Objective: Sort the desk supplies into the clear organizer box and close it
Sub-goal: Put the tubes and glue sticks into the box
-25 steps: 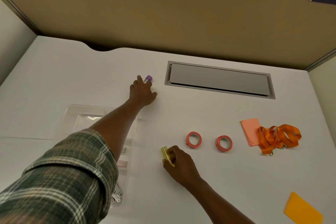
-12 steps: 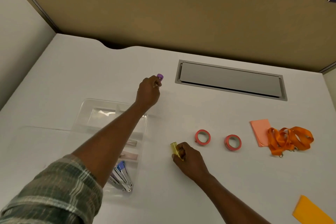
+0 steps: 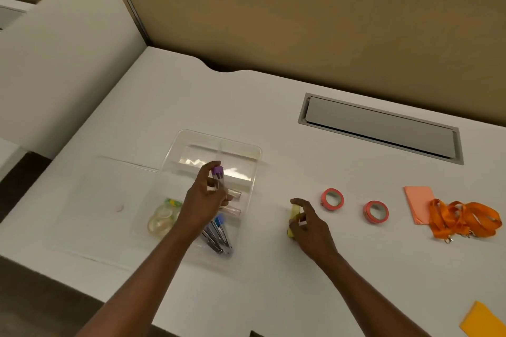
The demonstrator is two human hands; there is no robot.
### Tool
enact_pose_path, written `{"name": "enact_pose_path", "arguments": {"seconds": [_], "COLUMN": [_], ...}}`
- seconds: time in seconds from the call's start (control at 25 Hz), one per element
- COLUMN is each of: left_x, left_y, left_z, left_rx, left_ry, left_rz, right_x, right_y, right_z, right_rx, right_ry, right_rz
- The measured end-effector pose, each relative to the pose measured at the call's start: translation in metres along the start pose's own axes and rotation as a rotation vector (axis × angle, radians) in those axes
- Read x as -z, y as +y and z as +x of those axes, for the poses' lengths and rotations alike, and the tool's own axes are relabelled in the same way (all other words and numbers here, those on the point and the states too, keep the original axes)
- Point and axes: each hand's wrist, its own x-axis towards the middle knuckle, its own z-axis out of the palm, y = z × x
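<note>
The left hand (image 3: 204, 201) pinches a purple-capped tube (image 3: 218, 177) upright over the clear organizer box (image 3: 254, 153); so light a pinch could drop it into the wrong compartment. The right hand (image 3: 310, 228) curls round a yellow item (image 3: 293, 217), perhaps a tape roll, on the tabletop (image 3: 273, 282); let go early, it might roll away.
</note>
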Motion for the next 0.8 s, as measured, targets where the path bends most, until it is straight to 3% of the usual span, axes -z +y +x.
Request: {"name": "enact_pose_path", "arguments": {"seconds": [0.2,0.36,0.48,0.8], "left_x": [0.023,0.028,0.026,0.013], "left_y": [-0.044,-0.053,-0.051,-0.057], "left_z": [-0.041,-0.043,-0.03,0.002], "left_rx": [0.085,0.09,0.099,-0.078], "left_ry": [0.226,0.292,0.302,0.241], "left_rz": [-0.107,-0.181,-0.065,0.299], "right_x": [-0.009,-0.023,-0.038,-0.08], "right_y": [-0.026,-0.052,-0.075,-0.104], "right_z": [-0.007,-0.003,0.005,0.029], "right_rx": [0.061,0.064,0.064,0.181], "right_ry": [0.075,0.101,0.113,0.105], "right_rz": [0.022,0.167,0.247,-0.084]}}
